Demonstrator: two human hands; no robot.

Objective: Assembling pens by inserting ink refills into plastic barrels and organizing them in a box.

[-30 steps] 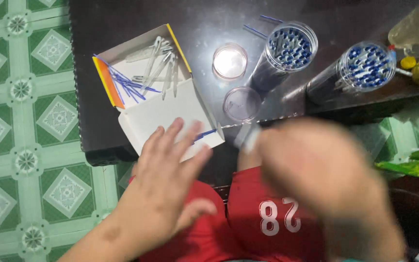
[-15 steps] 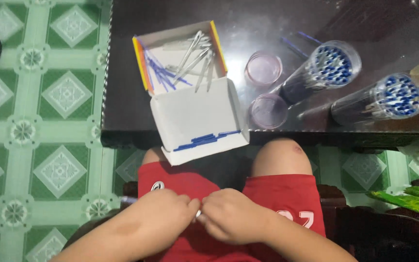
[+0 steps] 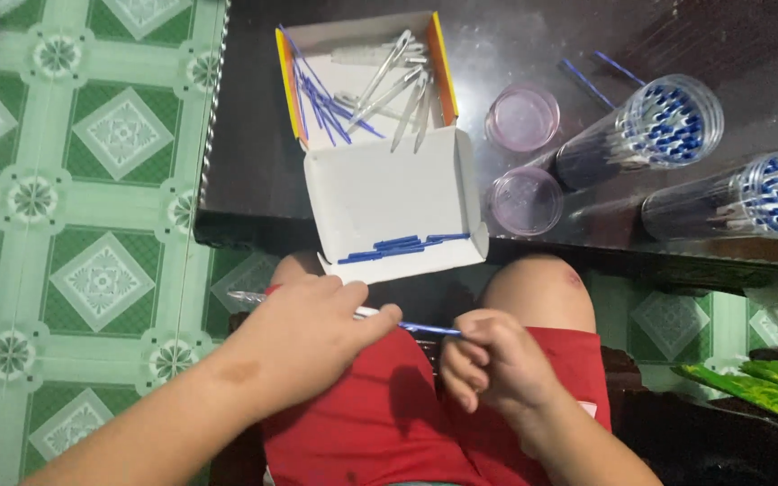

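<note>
Feeding the thin blue refill [image 3: 429,329] straight into the clear pen barrel [image 3: 254,297] at lower centre of the frame, left hand [image 3: 303,337] curled shut around the barrel, right hand [image 3: 488,364] pinching the refill's tail in closed fingers; best kept in line, with a light grip so the slim tube does not bend. Above, on the dark glossy table [image 3: 245,135], an open white cardboard box [image 3: 389,193] of loose refills and clear barrels, two round plastic lids [image 3: 522,117] and two clear tubes [image 3: 641,135] packed with blue-capped pens
</note>
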